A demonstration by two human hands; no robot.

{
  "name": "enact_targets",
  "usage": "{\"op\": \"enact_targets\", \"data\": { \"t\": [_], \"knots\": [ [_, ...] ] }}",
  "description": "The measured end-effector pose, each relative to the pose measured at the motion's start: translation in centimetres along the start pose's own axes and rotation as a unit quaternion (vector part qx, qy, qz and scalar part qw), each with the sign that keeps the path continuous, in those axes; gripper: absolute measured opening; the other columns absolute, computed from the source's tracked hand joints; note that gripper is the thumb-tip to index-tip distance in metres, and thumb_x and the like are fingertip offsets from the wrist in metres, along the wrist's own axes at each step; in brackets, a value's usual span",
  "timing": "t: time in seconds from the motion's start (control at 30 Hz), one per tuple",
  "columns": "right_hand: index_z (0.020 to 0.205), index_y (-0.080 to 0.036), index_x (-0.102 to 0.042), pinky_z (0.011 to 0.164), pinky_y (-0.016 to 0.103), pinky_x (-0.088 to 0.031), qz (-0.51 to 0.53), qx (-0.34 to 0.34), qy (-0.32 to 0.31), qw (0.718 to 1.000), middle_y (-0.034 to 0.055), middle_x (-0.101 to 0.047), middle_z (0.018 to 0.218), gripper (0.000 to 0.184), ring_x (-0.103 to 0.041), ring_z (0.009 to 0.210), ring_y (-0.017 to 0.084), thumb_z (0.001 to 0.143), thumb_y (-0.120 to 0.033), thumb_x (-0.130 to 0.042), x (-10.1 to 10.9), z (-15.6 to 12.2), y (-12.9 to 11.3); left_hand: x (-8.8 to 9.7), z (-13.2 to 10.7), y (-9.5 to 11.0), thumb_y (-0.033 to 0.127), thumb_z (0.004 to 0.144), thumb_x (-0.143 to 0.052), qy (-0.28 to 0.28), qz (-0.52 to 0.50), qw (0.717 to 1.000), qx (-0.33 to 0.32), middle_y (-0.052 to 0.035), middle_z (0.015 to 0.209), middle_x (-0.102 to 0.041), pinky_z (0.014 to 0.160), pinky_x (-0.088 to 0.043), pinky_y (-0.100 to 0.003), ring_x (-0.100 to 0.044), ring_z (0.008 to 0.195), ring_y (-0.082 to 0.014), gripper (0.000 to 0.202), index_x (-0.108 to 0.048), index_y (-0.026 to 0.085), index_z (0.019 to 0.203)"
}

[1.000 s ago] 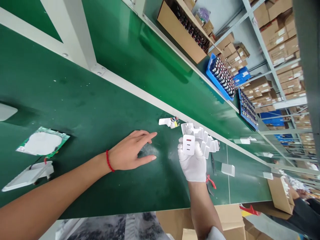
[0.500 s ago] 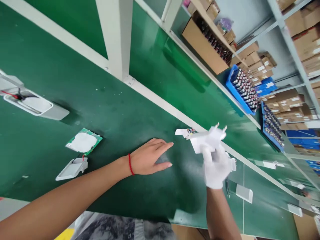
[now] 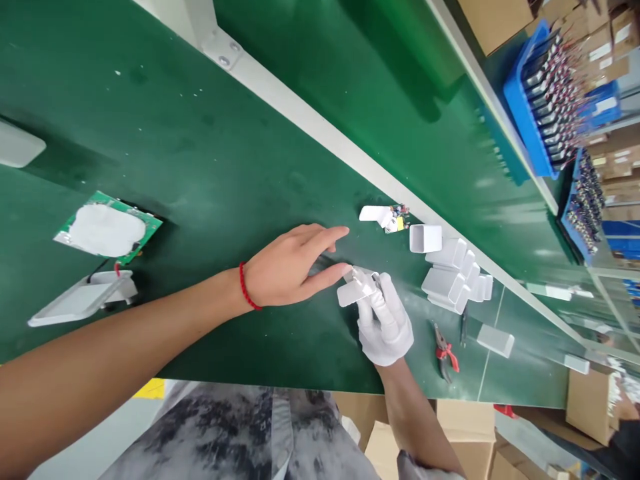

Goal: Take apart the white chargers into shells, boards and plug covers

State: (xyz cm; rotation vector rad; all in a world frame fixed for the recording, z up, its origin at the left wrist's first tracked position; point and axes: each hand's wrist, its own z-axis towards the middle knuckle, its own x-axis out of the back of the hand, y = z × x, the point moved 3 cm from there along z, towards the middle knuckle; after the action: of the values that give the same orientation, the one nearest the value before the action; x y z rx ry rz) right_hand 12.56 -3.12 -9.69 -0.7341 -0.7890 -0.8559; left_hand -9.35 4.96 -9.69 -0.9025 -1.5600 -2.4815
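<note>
My right hand [image 3: 387, 327], in a white glove, is closed round a small white plastic plug piece [image 3: 356, 288] with prongs and a flat flap. My bare left hand [image 3: 297, 263], with a red cord at the wrist, has its fingers stretched out. Its thumb tip reaches the plug piece's edge; whether it touches I cannot tell. Beyond them lies a small circuit board [image 3: 397, 220] joined to a white flap. Beside it stands a square white housing [image 3: 425, 238], with a cluster of white housings [image 3: 445, 287] further right.
Red-handled pliers [image 3: 443, 353] and dark tweezers [image 3: 463, 327] lie at right. On the left is a green board [image 3: 150, 230] with a white pad, wired to a white cover [image 3: 75, 303]. A white rail [image 3: 320, 137] crosses the bench. A blue bin [image 3: 520, 93] holds wired parts. A co-worker's dark sleeve [image 3: 625, 443] shows far right.
My right hand has come down and left from beside the housings, bringing the plug piece to my left hand. The square housing now stands apart on the bench. The view has shifted closer and rightward.
</note>
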Motion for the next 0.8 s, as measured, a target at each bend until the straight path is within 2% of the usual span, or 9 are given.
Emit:
{"op": "enact_targets", "data": {
  "t": [0.07, 0.2, 0.27, 0.37, 0.43, 0.53, 0.63, 0.7, 0.8],
  "knots": [
    [0.132, -0.032, -0.053, 0.083, 0.031, -0.062, 0.001, -0.009, -0.009, 1.000, 0.0060, -0.061, 0.133, 0.064, -0.069, 0.106, 0.022, 0.075, -0.013, -0.075, 0.1, 0.2, -0.1, 0.0, 0.0, 0.0, 0.037, 0.097, -0.047, 0.002, 0.006, 1.000, -0.001, -0.0104, 0.100, -0.069, 0.090, -0.053, -0.037, -0.066, 0.097, -0.0213, 0.041, -0.046, 0.012, 0.129],
    [0.138, -0.029, -0.048, 0.076, 0.027, -0.062, -0.020, -0.003, -0.008, 1.000, 0.0084, -0.062, 0.131, 0.067, -0.070, 0.102, 0.022, 0.078, -0.020, -0.075, -0.1, 0.4, -0.2, -0.1, -0.1, 0.0, 0.037, 0.097, -0.047, 0.001, 0.009, 1.000, -0.001, -0.0099, 0.100, -0.069, 0.089, -0.053, -0.036, -0.066, 0.097, -0.0210, 0.041, -0.046, 0.012, 0.130],
    [0.136, -0.028, -0.050, 0.073, 0.027, -0.061, -0.053, -0.008, -0.011, 0.999, 0.0090, -0.063, 0.130, 0.063, -0.071, 0.100, 0.023, 0.078, -0.024, -0.075, -0.2, 0.4, 0.0, -0.1, -0.1, -0.1, 0.038, 0.097, -0.046, -0.004, 0.009, 1.000, 0.000, -0.0099, 0.099, -0.069, 0.090, -0.053, -0.037, -0.066, 0.098, -0.0213, 0.042, -0.046, 0.012, 0.130],
    [0.134, -0.031, -0.051, 0.077, 0.030, -0.060, -0.071, -0.010, -0.061, 0.996, 0.0078, -0.066, 0.125, 0.055, -0.070, 0.101, 0.023, 0.082, -0.027, -0.070, -0.4, 0.7, 0.2, -0.2, -0.1, -0.1, 0.039, 0.097, -0.047, -0.009, 0.010, 1.000, -0.001, -0.0113, 0.100, -0.069, 0.091, -0.053, -0.038, -0.066, 0.097, -0.0215, 0.043, -0.047, 0.011, 0.130],
    [0.137, -0.031, -0.048, 0.079, 0.032, -0.060, -0.063, -0.011, -0.081, 0.995, 0.0086, -0.068, 0.121, 0.057, -0.070, 0.101, 0.023, 0.084, -0.026, -0.067, -0.3, 1.0, 0.0, -0.2, -0.1, 0.0, 0.039, 0.097, -0.047, -0.009, 0.012, 1.000, -0.006, -0.0121, 0.099, -0.069, 0.091, -0.053, -0.039, -0.065, 0.097, -0.0217, 0.044, -0.047, 0.009, 0.129],
    [0.138, -0.029, -0.046, 0.080, 0.034, -0.061, -0.043, -0.009, -0.069, 0.997, 0.0114, -0.064, 0.127, 0.057, -0.067, 0.109, 0.024, 0.085, -0.027, -0.066, 0.0, 1.2, -0.3, -0.2, -0.1, 0.0, 0.039, 0.097, -0.046, -0.014, 0.019, 1.000, -0.007, -0.0115, 0.099, -0.069, 0.092, -0.052, -0.040, -0.065, 0.098, -0.0221, 0.043, -0.047, 0.010, 0.129],
    [0.125, -0.025, -0.057, 0.080, 0.035, -0.062, -0.018, 0.011, -0.029, 0.999, 0.0122, -0.062, 0.131, 0.045, -0.065, 0.113, 0.026, 0.081, -0.025, -0.070, 0.2, 0.7, -0.4, -0.2, -0.1, -0.1, 0.040, 0.097, -0.045, -0.021, 0.015, 1.000, 0.002, -0.0110, 0.099, -0.069, 0.093, -0.052, -0.040, -0.065, 0.099, -0.0225, 0.042, -0.048, 0.011, 0.129],
    [0.108, -0.023, -0.067, 0.078, 0.033, -0.062, -0.029, 0.026, -0.015, 0.999, 0.0111, -0.068, 0.121, 0.030, -0.067, 0.108, 0.027, 0.079, -0.021, -0.072, 0.2, 0.1, -0.2, -0.2, -0.1, -0.1, 0.040, 0.097, -0.044, -0.022, 0.013, 1.000, 0.000, -0.0109, 0.099, -0.069, 0.093, -0.052, -0.040, -0.064, 0.099, -0.0226, 0.042, -0.048, 0.011, 0.128],
    [0.091, -0.021, -0.071, 0.078, 0.032, -0.062, -0.069, 0.027, -0.017, 0.997, 0.0091, -0.073, 0.105, 0.012, -0.071, 0.100, 0.026, 0.078, -0.020, -0.073, -0.2, -0.6, 0.0, -0.2, -0.1, 0.0, 0.039, 0.098, -0.044, -0.017, 0.016, 1.000, -0.013, -0.0113, 0.099, -0.069, 0.092, -0.052, -0.040, -0.064, 0.098, -0.0228, 0.042, -0.048, 0.010, 0.128]
  ]
}}
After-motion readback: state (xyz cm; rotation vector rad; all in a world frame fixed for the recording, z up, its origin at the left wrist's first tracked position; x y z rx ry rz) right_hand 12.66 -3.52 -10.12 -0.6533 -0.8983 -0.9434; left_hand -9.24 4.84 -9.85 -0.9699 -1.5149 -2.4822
